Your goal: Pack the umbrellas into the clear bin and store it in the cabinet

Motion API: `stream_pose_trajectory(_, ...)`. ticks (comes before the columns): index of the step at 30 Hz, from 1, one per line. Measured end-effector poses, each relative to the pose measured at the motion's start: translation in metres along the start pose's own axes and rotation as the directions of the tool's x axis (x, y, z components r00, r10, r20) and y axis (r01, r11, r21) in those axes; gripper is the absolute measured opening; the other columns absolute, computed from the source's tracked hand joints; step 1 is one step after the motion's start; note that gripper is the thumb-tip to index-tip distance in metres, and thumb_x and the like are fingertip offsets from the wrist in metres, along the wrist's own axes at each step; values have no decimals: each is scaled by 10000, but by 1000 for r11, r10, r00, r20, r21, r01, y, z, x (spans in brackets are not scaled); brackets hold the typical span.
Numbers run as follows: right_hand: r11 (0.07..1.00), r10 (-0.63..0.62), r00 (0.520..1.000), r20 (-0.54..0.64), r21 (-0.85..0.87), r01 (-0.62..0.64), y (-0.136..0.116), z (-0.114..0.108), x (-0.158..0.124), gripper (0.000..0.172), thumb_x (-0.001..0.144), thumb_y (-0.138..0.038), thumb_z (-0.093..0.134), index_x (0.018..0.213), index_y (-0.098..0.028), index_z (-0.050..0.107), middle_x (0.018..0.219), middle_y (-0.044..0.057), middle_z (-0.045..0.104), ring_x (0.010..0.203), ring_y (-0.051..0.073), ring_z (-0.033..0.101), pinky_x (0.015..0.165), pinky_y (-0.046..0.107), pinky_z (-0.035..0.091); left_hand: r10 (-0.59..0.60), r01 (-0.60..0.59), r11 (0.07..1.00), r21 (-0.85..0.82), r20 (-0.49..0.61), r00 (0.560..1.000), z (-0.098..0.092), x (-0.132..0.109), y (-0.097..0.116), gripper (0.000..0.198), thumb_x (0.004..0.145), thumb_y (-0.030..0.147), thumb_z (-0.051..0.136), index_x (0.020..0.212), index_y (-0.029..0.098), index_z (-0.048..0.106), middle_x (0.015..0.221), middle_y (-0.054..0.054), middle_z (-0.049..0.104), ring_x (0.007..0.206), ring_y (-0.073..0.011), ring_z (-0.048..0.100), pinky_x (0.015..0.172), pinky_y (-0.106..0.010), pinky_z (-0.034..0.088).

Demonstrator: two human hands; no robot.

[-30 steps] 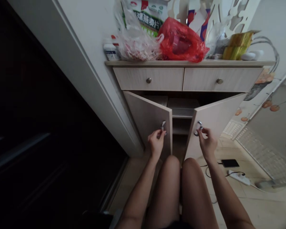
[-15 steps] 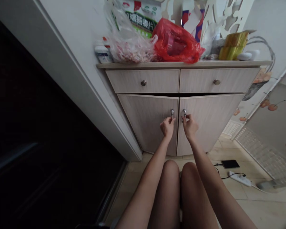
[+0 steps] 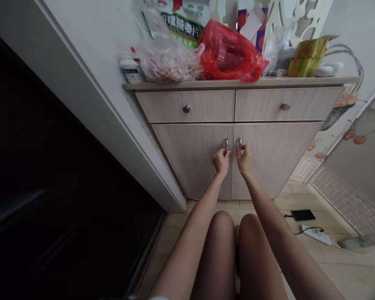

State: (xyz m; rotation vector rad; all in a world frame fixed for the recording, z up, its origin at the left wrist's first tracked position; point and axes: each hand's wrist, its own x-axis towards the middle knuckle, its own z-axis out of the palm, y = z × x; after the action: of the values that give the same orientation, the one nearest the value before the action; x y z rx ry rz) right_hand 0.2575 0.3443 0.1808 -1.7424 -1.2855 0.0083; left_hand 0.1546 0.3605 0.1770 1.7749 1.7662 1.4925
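Two pale wood-grain doors of a low cabinet face me, both flush with the frame. My left hand (image 3: 221,161) is closed, its fingers pinching the lower part of the metal handle (image 3: 226,143) on the left cabinet door (image 3: 190,156). On the right cabinet door (image 3: 275,154), my right hand (image 3: 245,160) grips the other metal handle (image 3: 240,142) the same way, between thumb and fingers. Above the doors are a left drawer (image 3: 162,106) and a right drawer (image 3: 309,104), both shut, each with a round knob.
On the cabinet top (image 3: 187,86) stand a red plastic bag (image 3: 237,54), a clear bag (image 3: 171,64), a white bottle (image 3: 131,71) and a gold roll (image 3: 306,58). A phone-like device (image 3: 303,215) and a power strip (image 3: 315,235) lie on the floor at right. A dark doorway (image 3: 50,187) is at left.
Both cabinet doors have swung inward from slightly ajar to flush, and the dark gap under the drawers has closed. My hands moved forward with the handles.
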Motion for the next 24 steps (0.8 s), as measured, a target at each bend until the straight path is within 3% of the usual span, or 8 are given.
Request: stream_pose_trajectory(24, 998, -31, 1000, 5, 49, 31, 2, 14, 11, 401, 1003, -466, 378, 1105, -166, 625, 896, 84, 677, 730, 185, 583, 644, 277, 302, 28, -28, 1000, 11, -6, 1000, 17, 15, -8, 127, 887, 294, 654, 865, 174, 692, 897, -88, 730, 819, -178, 657, 776, -269, 432)
